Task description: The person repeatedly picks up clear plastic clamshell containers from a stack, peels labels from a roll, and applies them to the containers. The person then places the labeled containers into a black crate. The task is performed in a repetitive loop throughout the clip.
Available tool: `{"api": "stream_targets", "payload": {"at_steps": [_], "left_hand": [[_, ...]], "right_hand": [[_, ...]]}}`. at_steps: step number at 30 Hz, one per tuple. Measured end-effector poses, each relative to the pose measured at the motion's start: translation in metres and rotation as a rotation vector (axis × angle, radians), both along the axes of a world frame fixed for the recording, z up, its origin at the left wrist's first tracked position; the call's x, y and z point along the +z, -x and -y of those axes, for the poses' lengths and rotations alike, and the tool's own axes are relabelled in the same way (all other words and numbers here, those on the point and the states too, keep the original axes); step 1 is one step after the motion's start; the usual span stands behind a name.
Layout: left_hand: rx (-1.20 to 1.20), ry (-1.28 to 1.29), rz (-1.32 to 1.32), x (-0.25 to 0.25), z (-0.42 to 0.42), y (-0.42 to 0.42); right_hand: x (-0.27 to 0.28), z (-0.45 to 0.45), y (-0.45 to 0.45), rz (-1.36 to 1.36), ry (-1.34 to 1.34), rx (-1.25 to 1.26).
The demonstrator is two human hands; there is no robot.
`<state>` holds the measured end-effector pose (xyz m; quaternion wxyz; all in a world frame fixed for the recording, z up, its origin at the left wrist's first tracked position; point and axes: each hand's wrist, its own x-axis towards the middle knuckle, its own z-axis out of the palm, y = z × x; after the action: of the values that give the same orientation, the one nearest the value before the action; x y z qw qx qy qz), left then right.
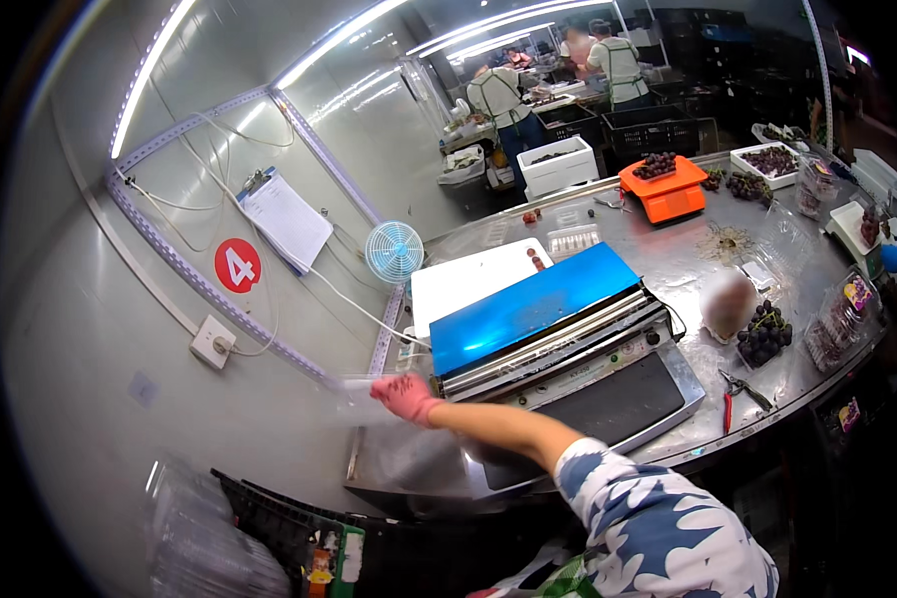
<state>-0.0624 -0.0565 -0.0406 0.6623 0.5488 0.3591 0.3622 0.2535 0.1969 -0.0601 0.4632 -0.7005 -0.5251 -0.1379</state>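
My right hand (404, 398), in a pink glove, reaches across to the left end of the tabletop film-wrapping machine (538, 336). Its fingers are closed around clear plastic (355, 395), which is blurred. A bit of pink at the bottom edge seems to be my left hand (482, 593); its fingers are hidden. The machine has a blue top plate (531, 303), metal rollers and a dark front pad. Behind it lies a white board (478, 276) with a few red grapes. To the right are dark grapes (764, 335) and red-handled snips (738, 400).
An orange scale (665, 190) holds grapes, near a white tray of grapes (770, 161). Clear packs (841, 321) line the right side. Stacked clear containers (202, 531) and a black crate (269, 501) stand low left. A blue fan (394, 252) is by the wall. Co-workers stand behind.
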Motion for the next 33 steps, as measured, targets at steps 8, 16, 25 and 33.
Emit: {"api": "stream_targets", "payload": {"at_steps": [8,16,25,33], "left_hand": [[-0.131,-0.046,0.124,0.0,-0.029,-0.006],[-0.24,-0.171,0.291,0.055,-0.032,-0.052],[-0.112,-0.074,0.286,0.051,-0.023,-0.062],[-0.13,0.026,0.234,0.047,-0.028,-0.051]], "right_hand": [[0.171,0.174,-0.013,-0.933,0.098,0.593],[0.186,0.278,-0.009,-0.835,0.58,0.489],[0.185,0.286,0.027,-0.646,0.712,0.494],[0.189,0.278,0.037,-0.558,0.777,0.537]]}}
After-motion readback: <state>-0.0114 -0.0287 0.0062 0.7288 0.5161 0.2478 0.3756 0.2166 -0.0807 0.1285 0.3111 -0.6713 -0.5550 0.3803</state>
